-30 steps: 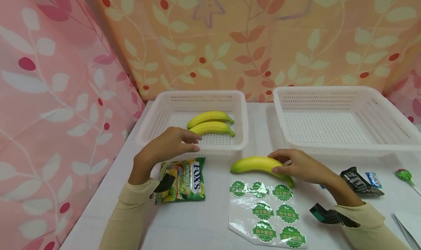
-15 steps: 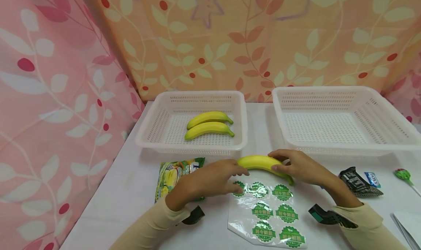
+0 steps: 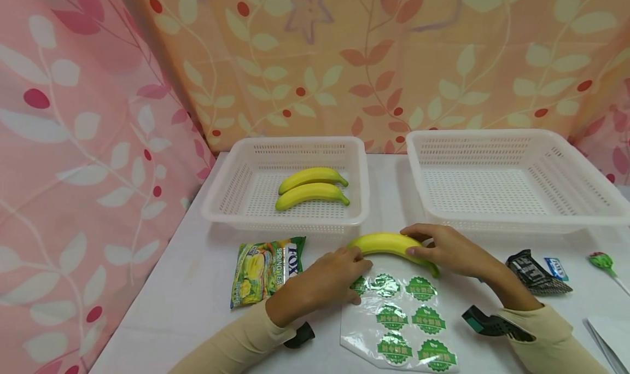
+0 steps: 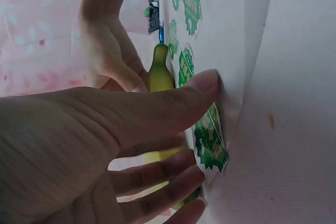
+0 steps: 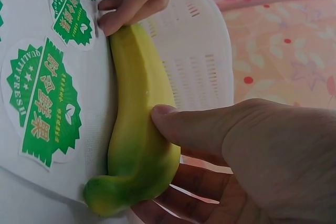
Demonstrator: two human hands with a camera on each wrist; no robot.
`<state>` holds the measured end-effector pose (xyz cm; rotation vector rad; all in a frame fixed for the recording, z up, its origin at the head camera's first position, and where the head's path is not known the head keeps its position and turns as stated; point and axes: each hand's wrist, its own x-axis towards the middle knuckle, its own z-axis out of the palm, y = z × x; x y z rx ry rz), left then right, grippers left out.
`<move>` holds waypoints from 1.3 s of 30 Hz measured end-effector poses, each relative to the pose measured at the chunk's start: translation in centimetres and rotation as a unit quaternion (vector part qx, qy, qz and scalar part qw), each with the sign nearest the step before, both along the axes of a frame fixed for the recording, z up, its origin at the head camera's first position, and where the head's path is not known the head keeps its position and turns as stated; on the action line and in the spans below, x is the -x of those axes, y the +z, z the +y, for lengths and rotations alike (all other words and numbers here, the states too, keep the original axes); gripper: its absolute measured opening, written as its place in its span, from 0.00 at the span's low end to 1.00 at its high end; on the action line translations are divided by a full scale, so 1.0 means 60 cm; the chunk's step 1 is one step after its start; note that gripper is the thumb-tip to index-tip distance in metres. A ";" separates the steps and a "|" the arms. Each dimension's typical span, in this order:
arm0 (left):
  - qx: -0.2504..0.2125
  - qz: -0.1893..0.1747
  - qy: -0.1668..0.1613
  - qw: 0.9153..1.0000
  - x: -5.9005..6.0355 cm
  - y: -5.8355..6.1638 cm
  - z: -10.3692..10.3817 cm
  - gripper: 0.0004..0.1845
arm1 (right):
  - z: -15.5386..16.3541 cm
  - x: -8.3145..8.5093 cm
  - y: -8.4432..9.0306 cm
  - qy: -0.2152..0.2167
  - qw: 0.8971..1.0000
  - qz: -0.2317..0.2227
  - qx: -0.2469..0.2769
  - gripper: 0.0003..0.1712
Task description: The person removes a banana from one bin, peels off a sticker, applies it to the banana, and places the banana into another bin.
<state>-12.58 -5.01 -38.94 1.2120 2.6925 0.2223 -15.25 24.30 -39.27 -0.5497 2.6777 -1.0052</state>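
Observation:
A yellow banana (image 3: 381,243) with green ends lies behind a sheet of stickers (image 3: 360,330). My right hand (image 3: 453,251) holds the banana near its stem end, thumb on the near side and fingers behind, as the right wrist view shows. At the banana's other end is my left hand (image 3: 334,278), its fingertips right at the tip and beside the sheet's top left corner. In the left wrist view its thumb (image 4: 178,98) reaches over a green-and-white sticker (image 4: 210,137), apart from the other fingers, with nothing gripped between them.
Two more bananas (image 3: 312,193) lie in the white left basket (image 3: 285,220). A second white basket (image 3: 521,219) stands right. A FOX'S candy bag (image 3: 258,273) is beside my left arm. Rightward lie a black packet (image 3: 534,273), small blue packet (image 3: 556,268), lollipop (image 3: 601,261) and tweezers (image 3: 604,346).
My left hand has moved from over the left basket down and right to the banana's end and the sheet's corner. My right hand stays on the banana.

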 end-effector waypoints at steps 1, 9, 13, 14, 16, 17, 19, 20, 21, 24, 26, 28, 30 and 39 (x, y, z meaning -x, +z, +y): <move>0.002 0.004 0.001 1.000 -0.001 0.000 0.000 0.32 | 0.000 0.000 0.000 0.000 1.000 0.001 -0.001 0.26; 0.024 0.005 0.020 0.999 -0.005 0.000 0.005 0.32 | -0.002 -0.001 0.001 0.002 1.000 0.010 0.002 0.25; 0.028 -0.001 0.037 0.999 -0.007 0.001 0.007 0.32 | -0.002 -0.001 -0.001 -0.002 1.000 0.015 -0.003 0.25; 0.029 -0.005 0.042 0.999 -0.007 0.001 0.008 0.32 | -0.001 -0.001 -0.001 -0.002 1.000 0.015 -0.004 0.25; 0.031 -0.010 0.050 0.998 -0.008 0.002 0.008 0.30 | -0.001 -0.001 0.000 -0.005 1.000 0.013 -0.007 0.25; 0.032 -0.011 0.052 0.998 -0.008 0.002 0.008 0.30 | -0.002 -0.001 0.000 -0.005 1.000 0.012 -0.008 0.25; 0.028 -0.017 0.056 0.998 -0.008 0.002 0.007 0.28 | -0.002 -0.001 0.001 -0.003 1.000 0.011 -0.006 0.25; 0.025 -0.021 0.057 0.998 -0.009 0.002 0.007 0.27 | -0.003 -0.001 0.001 -0.001 1.000 0.010 -0.004 0.25; 0.021 -0.025 0.057 0.998 -0.008 0.002 0.007 0.26 | -0.003 -0.001 0.001 0.000 1.000 0.010 -0.003 0.26; -0.002 -0.054 0.062 0.997 -0.005 0.002 0.005 0.26 | -0.004 -0.002 0.002 0.002 1.000 0.010 -0.001 0.26; -0.027 -0.098 0.070 0.992 -0.001 0.002 0.004 0.26 | -0.004 -0.004 0.003 0.000 1.000 0.015 -0.007 0.27; -0.055 -0.146 0.074 0.985 0.006 0.003 0.002 0.26 | -0.008 -0.008 0.007 -0.004 1.000 0.024 -0.018 0.28; -0.082 -0.192 0.076 0.975 0.014 0.003 -0.001 0.26 | -0.014 -0.014 0.013 -0.003 0.999 0.041 -0.021 0.28; -0.192 -0.351 0.083 0.913 0.044 0.008 -0.017 0.30 | -0.064 -0.060 0.033 0.111 0.980 0.153 0.063 0.17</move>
